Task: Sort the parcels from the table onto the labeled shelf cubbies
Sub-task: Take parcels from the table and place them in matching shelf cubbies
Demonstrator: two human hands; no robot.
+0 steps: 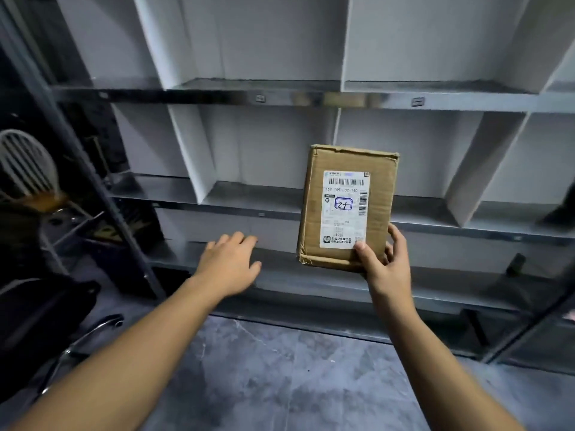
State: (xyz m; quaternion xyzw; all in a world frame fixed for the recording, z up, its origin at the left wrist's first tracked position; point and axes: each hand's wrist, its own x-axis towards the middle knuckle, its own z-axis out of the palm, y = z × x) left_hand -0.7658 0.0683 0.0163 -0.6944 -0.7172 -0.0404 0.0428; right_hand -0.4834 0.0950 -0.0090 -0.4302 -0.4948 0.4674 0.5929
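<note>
While the parcel stands upright in the air before the shelf, its printed label faces me. I judge the reason for this pose is to read the handwritten number boxed in blue before a compartment is chosen. At the lower right, my right grip is closed round the parcel's bottom right corner, thumb pressed on the label's lower edge and fingers curled behind the side. Holding by one corner leaves the barcode and the boxed number uncovered. At the left, my left grip has hold of nothing: fingers extended and relaxed, palm down, well apart from the parcel, near the lowest shelf board — whether it touches the board I cannot tell. It seems placed to take the box's free side once a slot is picked. From this viewpoint the parcel overlaps the middle-row cubbies but rests in none of them. Small tags on the shelf's front rail are too small to read — so the matching compartment cannot be told, and placement is not yet done.
</note>
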